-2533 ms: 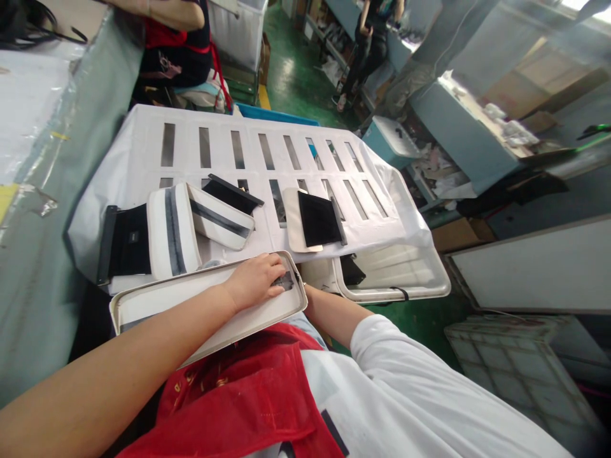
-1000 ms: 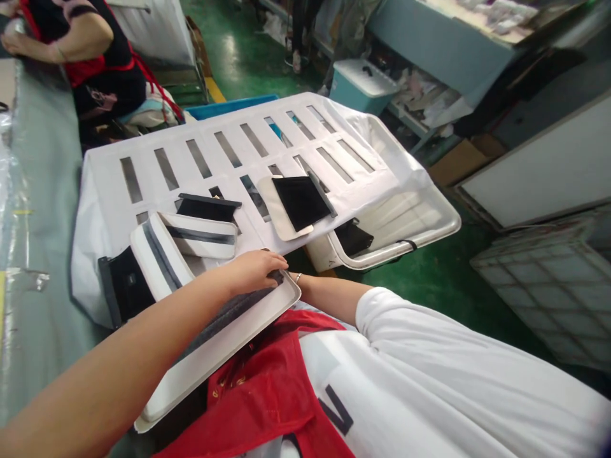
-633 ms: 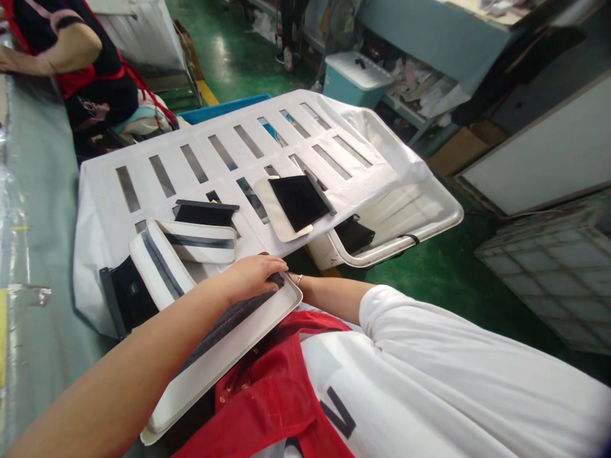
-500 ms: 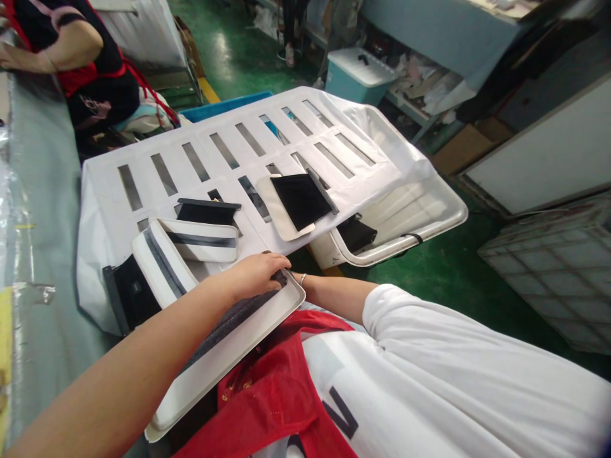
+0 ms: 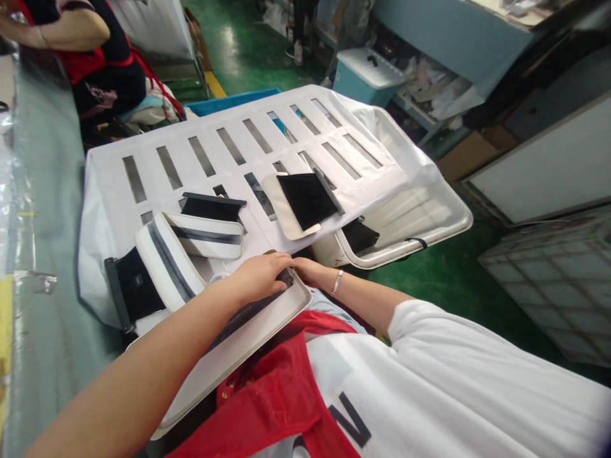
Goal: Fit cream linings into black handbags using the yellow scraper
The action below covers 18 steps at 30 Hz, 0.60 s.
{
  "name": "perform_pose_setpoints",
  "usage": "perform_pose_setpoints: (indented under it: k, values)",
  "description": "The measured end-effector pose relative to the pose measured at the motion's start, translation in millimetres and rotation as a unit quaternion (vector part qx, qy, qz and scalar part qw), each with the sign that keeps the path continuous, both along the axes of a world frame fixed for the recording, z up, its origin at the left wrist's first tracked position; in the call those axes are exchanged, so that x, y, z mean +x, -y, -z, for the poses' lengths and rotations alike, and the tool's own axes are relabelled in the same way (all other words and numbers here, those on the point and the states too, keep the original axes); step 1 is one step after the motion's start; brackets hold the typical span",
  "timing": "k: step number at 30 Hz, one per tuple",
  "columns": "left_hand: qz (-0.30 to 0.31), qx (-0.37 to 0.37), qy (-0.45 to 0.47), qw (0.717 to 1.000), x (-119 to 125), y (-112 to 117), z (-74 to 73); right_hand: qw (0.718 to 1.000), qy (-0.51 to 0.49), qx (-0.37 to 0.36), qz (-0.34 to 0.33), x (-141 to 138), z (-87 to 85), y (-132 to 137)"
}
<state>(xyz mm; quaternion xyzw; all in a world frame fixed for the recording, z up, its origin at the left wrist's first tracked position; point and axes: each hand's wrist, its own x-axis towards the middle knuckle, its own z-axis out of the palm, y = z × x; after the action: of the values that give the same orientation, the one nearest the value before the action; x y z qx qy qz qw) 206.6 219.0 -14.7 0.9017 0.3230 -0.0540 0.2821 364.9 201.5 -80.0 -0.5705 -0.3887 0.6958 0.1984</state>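
A long white panel-like piece (image 5: pixel 233 369) with a dark grey fuzzy band lies tilted across my lap, close to the red apron. My left hand (image 5: pixel 262 277) is closed over its far end, with the fingers curled onto the band. At the same corner, my right hand (image 5: pixel 308 270) has its fingers together; their tips are partly hidden, and what they hold cannot be made out. Just beyond my left forearm lies a folded white piece with a grey stripe (image 5: pixel 174 261), and a black flap with a dark bar (image 5: pixel 136 283) sticks out from it.
A white slotted board (image 5: pixel 200 156) spreads ahead, bearing a black-and-cream piece (image 5: pixel 305 200) and another black piece (image 5: pixel 214 207). To its right stands a white plastic bin (image 5: pixel 458 216) with black items inside. A co-worker's arm (image 5: pixel 71 28) is at upper left, beside a grey-covered table (image 5: pixel 48 191).
My right hand has slid outward to the right from behind the panel's corner, so more of it shows. My left hand keeps its hold. The whole view has shifted slightly.
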Motion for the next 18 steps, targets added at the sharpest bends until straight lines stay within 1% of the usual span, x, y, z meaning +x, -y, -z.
perform_pose_setpoints:
  k: [2, 4, 5, 6, 9, 11, 14, 16, 18]
  values:
    - [0.004, 0.003, -0.003, 1.0, 0, -2, 0.7, 1.0, 0.016, 0.007, -0.015, 12, -11.4, 0]
    - [0.008, 0.008, -0.004, 1.0, 0, -3, 1.6, 0.994, 0.065, 0.07, -0.057, 23, -27.9, 3]
    - [0.008, 0.009, -0.004, 1.0, 0, -4, 2.0, 0.983, 0.107, 0.117, -0.088, 27, -36.5, 5]
    - [0.005, 0.01, -0.002, 1.0, -1, -3, 2.4, 0.966, 0.156, 0.167, -0.123, 28, -44.6, 8]
    - [-0.018, 0.013, 0.02, 1.0, -3, 4, 3.3, 0.891, 0.28, 0.289, -0.211, 25, -61.3, 17]
    - [-0.054, 0.033, 0.041, 0.997, -5, 15, 3.8, 0.853, 0.32, 0.334, -0.241, 20, -64.9, 22]
    - [-0.119, 0.091, 0.063, 0.987, -7, 34, 4.9, 0.824, 0.361, 0.36, -0.246, 16, -62.2, 26]
    - [-0.129, 0.123, 0.068, 0.982, -9, 46, 6.5, 0.806, 0.383, 0.379, -0.244, 16, -57.8, 29]
    - [-0.108, 0.147, 0.065, 0.981, -11, 54, 9.5, 0.789, 0.397, 0.404, -0.237, 16, -52.5, 33]
